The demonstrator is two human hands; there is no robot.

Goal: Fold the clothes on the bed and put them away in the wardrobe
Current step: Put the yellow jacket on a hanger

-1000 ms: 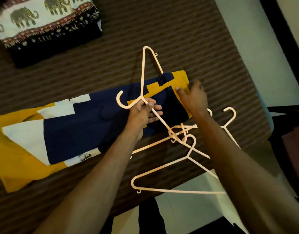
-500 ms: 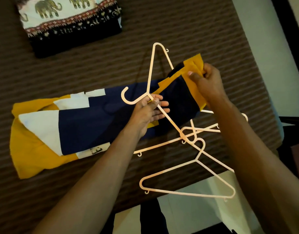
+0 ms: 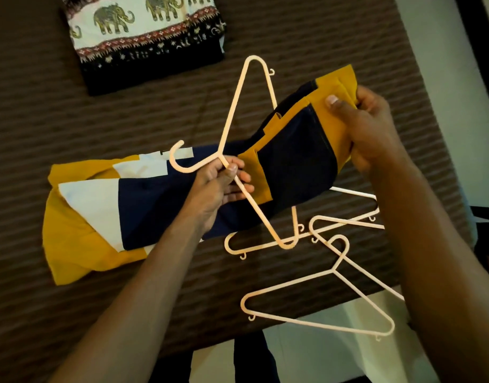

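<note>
A navy, yellow and white garment lies folded lengthwise on the brown striped bed. Its right end is lifted off the bed and passes through the triangle of a pale plastic hanger. My left hand grips that hanger at the neck, just under the hook. My right hand pinches the garment's yellow end, on the far side of the hanger. A folded elephant-print garment sits at the back of the bed.
Two more pale hangers lie near the bed's front right edge, one partly under the lifted garment, the other overhanging the edge. Light floor shows below the bed edge and to the right.
My right hand has lifted the garment's yellow end higher and farther right through the hanger. My left hand still holds the hanger at the neck.
</note>
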